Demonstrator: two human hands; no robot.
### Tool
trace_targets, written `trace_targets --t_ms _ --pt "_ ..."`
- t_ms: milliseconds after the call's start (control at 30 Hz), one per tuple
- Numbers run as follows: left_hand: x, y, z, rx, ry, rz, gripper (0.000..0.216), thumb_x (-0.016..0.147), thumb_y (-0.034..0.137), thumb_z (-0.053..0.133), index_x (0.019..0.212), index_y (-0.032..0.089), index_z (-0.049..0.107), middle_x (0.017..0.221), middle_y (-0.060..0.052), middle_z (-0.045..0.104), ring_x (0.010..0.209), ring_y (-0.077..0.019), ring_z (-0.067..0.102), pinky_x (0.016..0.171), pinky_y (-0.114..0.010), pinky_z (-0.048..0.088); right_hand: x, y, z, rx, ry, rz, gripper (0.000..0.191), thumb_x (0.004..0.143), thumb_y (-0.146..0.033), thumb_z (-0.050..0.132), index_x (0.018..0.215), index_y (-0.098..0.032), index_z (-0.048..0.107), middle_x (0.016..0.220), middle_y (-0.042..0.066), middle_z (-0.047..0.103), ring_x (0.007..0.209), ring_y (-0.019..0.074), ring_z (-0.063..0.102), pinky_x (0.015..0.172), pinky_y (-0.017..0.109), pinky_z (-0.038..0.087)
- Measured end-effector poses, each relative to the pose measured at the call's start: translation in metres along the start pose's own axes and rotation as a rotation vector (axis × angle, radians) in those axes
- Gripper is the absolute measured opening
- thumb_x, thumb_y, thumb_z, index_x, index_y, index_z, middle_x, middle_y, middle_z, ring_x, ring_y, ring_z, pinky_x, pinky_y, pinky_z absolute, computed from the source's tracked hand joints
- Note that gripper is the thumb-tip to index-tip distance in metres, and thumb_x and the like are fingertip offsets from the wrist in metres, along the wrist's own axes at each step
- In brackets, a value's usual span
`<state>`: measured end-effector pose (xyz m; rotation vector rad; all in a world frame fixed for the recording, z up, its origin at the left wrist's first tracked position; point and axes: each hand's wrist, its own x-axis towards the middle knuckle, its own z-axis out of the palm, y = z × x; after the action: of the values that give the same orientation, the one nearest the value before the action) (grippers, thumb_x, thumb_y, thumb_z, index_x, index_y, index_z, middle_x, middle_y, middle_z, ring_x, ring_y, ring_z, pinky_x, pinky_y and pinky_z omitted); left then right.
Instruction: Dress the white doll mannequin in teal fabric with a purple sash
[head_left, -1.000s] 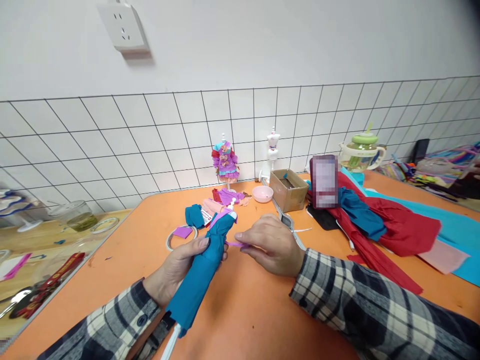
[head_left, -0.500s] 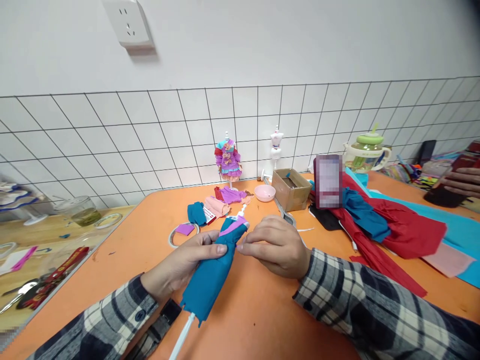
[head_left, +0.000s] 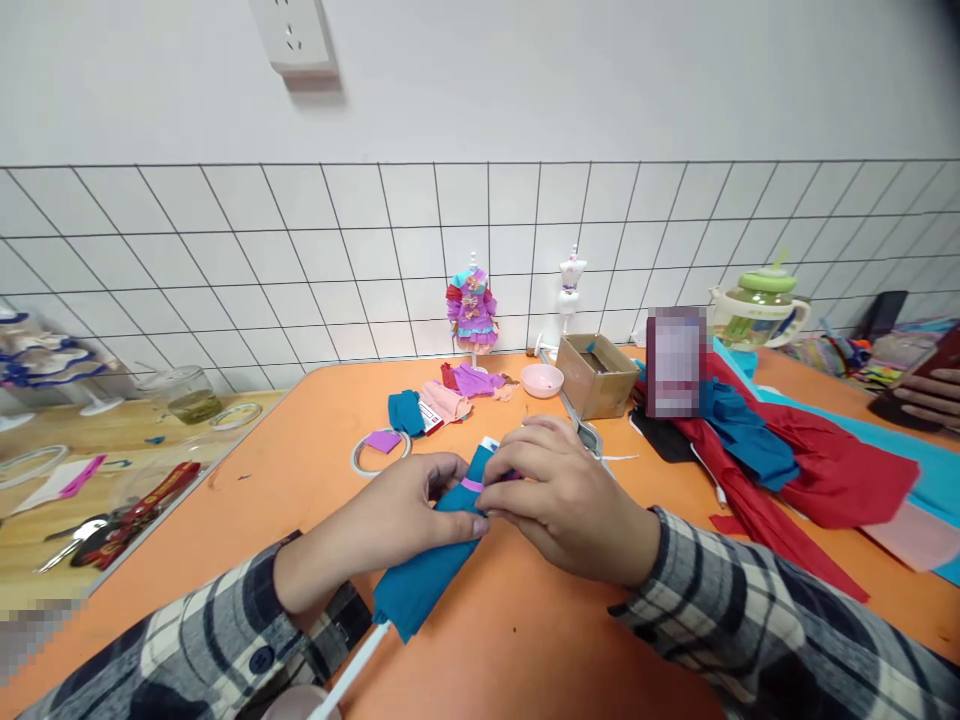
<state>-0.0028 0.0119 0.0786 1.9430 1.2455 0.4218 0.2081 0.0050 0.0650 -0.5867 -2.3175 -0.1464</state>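
In the head view, a small dress form wrapped in teal crepe paper (head_left: pixel 435 580) lies tilted across my hands, its white rod (head_left: pixel 349 672) pointing down toward me. My left hand (head_left: pixel 420 510) is closed around the teal wrap, thumb on top. A narrow purple strip (head_left: pixel 471 485) crosses the teal near the upper end. My right hand (head_left: pixel 562 500) pinches at that strip, fingers pressed together; a bit of purple shows between them. The form's white top (head_left: pixel 489 444) peeks out beside my right fingers, which hide part of it.
Behind stand a dressed miniature form (head_left: pixel 472 310), a bare white form (head_left: pixel 570 285), a pink bowl (head_left: pixel 541 380) and a cardboard box (head_left: pixel 598 375). A tape roll (head_left: pixel 361 460) lies left; a phone (head_left: pixel 676 362) and red paper (head_left: pixel 832 465) are right. Another person's hand (head_left: pixel 934 395) shows far right.
My right hand has come in against the dress form's upper end, and the purple strip now lies across the teal there. The camera view has shifted slightly left.
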Motion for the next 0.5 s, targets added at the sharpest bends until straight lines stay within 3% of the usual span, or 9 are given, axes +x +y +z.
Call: trace_targets --t_ms 133,333,500 --pt "-0.0017 0.0001 -0.0008 0.017 -0.021 0.006 0.031 0.07 0.044 0.071 0.086 0.019 0.063 0.076 0.003 0.057 0.073 -0.0177 0.052 0.064 -0.026 0.038 -0.0014 -0.0017 0.0031 0.112 0.041 0.128 0.009 0.088 -0.018 0.063 0.085 -0.022 0.071 0.094 0.003 0.067 0.088 0.0176 0.057 0.077 0.035 0.041" --pt "-0.0006 0.0013 0.0011 0.006 -0.031 -0.024 0.033 0.071 0.046 0.069 0.087 0.018 0.062 0.075 0.003 0.056 0.069 -0.0161 0.05 0.063 -0.026 0.037 -0.003 -0.0035 0.0084 0.19 0.082 0.297 0.008 0.082 -0.014 0.066 0.081 -0.021 0.07 0.092 0.004 0.063 0.088 0.0185 0.056 0.076 0.035 0.043" --pt "-0.0011 0.0031 0.0037 0.065 -0.018 -0.029 0.033 0.071 0.048 0.069 0.084 0.019 0.059 0.073 0.004 0.052 0.069 -0.0163 0.048 0.06 -0.025 0.035 -0.002 -0.0052 0.0087 0.2 0.029 0.362 0.011 0.077 -0.01 0.066 0.08 -0.02 0.066 0.09 0.003 0.06 0.084 0.0183 0.054 0.076 0.036 0.042"
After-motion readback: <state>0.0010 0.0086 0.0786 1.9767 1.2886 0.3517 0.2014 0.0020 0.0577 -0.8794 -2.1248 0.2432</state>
